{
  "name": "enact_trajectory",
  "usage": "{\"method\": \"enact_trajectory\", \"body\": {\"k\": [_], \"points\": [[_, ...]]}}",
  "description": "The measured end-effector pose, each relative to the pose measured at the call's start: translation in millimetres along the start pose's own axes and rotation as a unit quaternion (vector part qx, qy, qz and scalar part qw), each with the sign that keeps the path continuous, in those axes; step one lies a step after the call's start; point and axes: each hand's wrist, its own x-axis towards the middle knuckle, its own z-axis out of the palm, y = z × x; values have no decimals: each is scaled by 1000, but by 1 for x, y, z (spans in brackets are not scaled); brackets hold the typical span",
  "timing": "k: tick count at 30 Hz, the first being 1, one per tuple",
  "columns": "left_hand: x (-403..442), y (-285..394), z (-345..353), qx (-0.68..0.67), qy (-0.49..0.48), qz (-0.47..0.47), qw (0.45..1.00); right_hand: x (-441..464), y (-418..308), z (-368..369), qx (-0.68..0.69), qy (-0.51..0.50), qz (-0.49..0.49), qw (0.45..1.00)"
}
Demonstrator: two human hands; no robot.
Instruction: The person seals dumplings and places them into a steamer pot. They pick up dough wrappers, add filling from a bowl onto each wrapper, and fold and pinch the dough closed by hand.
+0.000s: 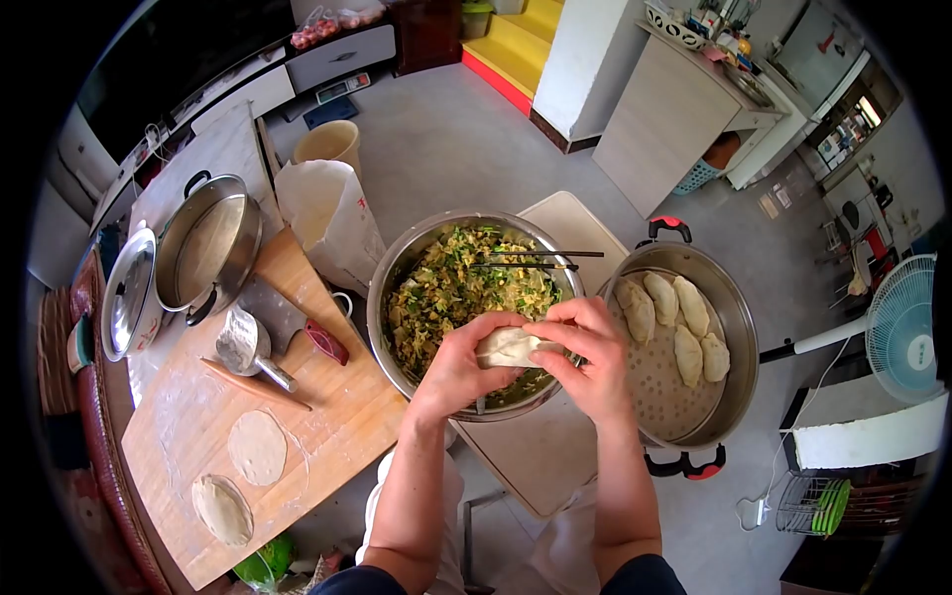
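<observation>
A folded dough dumpling (511, 348) is held between my two hands, over the near edge of a steel bowl (385, 347) of chopped green and yellow filling (466, 283). My left hand (461, 367) cups its left end, and the fingers of my right hand (590, 357) pinch its right side. Chopsticks (540, 260) lie across the filling and the bowl's rim. To the right, a steamer pot (739, 347) holds several shaped dumplings (687, 355) on its perforated plate. A flat dough round (258, 448) and another dough piece (222, 510) lie on the wooden board at left.
The wooden board (347, 421) carries a rolling pin (256, 384), a metal scoop (243, 342) and a dark red object (326, 341). Behind it stand an empty pot (210, 243), a lid (130, 294) and a white bag (332, 218). A fan (900, 327) is at far right.
</observation>
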Motion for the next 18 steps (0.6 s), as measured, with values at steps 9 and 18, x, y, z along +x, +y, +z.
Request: {"method": "enact_trajectory", "body": {"k": [9,18], "points": [[1,3,2,27,3,-13,1000,-1,1,3,15,-10,23,1000],[2,1,0,38,-4,13,999,-10,22,-2,87,-61,39,994]]}}
